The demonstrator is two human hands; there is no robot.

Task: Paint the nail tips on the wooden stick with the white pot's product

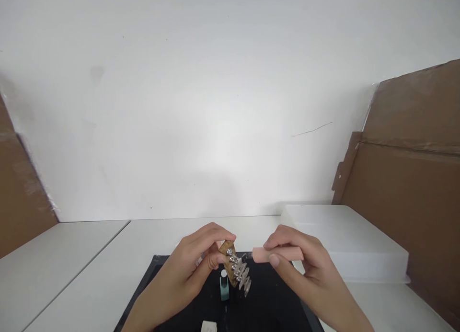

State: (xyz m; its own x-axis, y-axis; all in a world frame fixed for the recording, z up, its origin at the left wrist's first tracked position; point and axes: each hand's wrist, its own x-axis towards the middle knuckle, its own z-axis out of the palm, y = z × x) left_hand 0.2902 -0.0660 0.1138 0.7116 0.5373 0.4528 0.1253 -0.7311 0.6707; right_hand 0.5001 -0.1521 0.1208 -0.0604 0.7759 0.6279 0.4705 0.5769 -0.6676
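Observation:
My left hand [196, 260] pinches a brown nail-tip stand [230, 265] by its base, tilted above a black mat. Several clear false nails [244, 276] stick out from its silver metal holders toward the right. Between the fingers and thumb of my right hand [305, 255] lies a nail polish brush with a pink handle [278, 254], held level. Its thin dark tip points left, close to the uppermost false nail; whether they touch I cannot tell. Just below the stand, a green bottle [224, 290] with a white top is upright on the mat.
The black mat [283, 303] lies on a white table [82, 265]. A small whitish block [209, 326] is cut off by the bottom edge. At right sits a translucent white plastic box [345, 236]. Brown cardboard panels [406, 193] flank both sides, with a white wall [215, 107] behind.

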